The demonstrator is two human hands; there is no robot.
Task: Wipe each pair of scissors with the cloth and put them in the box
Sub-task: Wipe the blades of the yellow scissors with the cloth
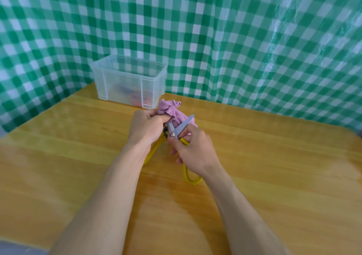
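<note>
Yellow-handled scissors (181,127) with short grey blades spread apart are held over the middle of the wooden table. My right hand (193,150) grips them just below the pivot, with the yellow handle loops trailing down under both hands. My left hand (147,126) grips a bunched purple cloth (169,108) against the left blade, which the cloth partly hides. A clear plastic box (129,79) stands at the back of the table, beyond my hands, and blurred coloured items show through its front wall.
The wooden table (274,166) stretches wide to the right and toward me. A green and white checked sheet (235,39) hangs close behind the box and along both sides.
</note>
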